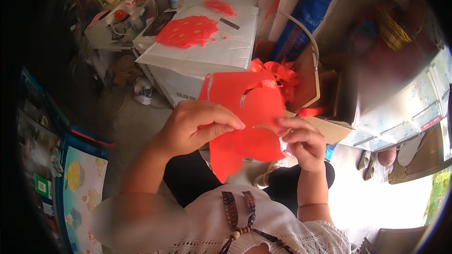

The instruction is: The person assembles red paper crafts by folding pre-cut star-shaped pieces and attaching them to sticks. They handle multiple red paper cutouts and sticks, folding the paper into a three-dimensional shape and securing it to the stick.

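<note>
Red sheet (256, 110) between both hands (190, 122), upper part beyond them

The red sheet (223, 106) in the middle looks smooth, matt and paper-like. The bench (241, 42), upper centre, has a smooth, plastic-like covering. At upper right, the blue sack (308, 11) looks glossy plastic, the basket (394, 35) rough and woven.

This person has on a white top (278, 202), finely ribbed, with bands of small openwork holes. Down the front of the top hangs a dark tie (229, 204), speckled with little pale and reddish marks, ending in two flat tails and strung with round wooden beads (235, 236). Beyond the top come black trousers (186, 178) and, further off, a pale shoe (261, 180).
</note>
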A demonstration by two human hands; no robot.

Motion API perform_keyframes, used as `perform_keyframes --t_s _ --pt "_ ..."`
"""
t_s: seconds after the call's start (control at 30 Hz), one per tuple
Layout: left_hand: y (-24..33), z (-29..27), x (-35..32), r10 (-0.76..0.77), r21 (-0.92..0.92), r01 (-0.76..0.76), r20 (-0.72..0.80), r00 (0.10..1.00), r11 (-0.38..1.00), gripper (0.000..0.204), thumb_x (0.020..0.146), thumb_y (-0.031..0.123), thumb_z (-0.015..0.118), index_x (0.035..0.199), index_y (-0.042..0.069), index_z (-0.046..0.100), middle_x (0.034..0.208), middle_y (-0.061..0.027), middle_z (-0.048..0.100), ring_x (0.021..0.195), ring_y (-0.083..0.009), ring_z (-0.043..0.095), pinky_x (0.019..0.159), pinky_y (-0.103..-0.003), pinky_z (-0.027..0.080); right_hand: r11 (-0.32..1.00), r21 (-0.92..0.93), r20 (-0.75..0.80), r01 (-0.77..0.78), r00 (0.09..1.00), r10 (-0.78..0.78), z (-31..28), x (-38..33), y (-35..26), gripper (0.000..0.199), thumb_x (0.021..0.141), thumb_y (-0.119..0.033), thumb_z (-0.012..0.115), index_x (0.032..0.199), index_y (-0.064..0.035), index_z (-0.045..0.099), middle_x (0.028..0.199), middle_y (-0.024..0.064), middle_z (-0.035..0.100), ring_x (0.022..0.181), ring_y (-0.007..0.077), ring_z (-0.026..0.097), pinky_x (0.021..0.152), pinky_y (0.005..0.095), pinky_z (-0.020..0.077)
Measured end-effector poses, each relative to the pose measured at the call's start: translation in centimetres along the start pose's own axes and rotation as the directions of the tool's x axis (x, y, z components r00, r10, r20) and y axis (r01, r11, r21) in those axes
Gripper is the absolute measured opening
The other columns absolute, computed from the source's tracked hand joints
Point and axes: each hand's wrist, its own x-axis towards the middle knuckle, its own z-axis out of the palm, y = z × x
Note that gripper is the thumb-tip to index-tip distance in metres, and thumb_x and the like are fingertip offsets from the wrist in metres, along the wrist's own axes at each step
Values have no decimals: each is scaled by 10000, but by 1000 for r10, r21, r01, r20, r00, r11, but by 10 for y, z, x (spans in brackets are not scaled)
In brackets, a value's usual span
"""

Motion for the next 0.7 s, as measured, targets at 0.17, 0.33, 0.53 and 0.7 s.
perform_keyframes --t_s 0.17,0.33,0.53,0.7 --pt "2 -15 6 -97 49 92 120 988 995 87 841 -5 701 925 5 686 945 -117 746 875 -252 730 769 -339 566 967 -232 106 108 991 -85 13 1 -16 309 704 156 563 935 20 716 1122 182 692 998 300 676 832 362 540" --pt "0 -18 8 -114 125 94 157 981 988 90 828 -15 678 915 7 681 933 -98 736 887 -255 706 803 -358 545 956 -261 143 134 985 -99 22 4 -19 186 734 67 713 917 37 712 1060 165 706 897 277 689 758 337 551" --pt "-2 -2 9 91 598 -161 146 985 785 104 812 109 611 897 52 635 962 -70 669 741 -279 628 706 -422 503 705 -639 231 309 951 -207 53 6 -21 237 704 -2 711 940 22 713 1031 157 698 817 247 667 700 314 545" --pt "-2 18 -2 -27 575 50 -48 998 817 132 818 41 617 948 55 632 976 -84 660 789 -282 666 681 -376 544 634 -701 215 326 945 -248 72 3 -10 241 696 -17 712 936 13 712 1014 150 694 780 241 657 679 325 541"
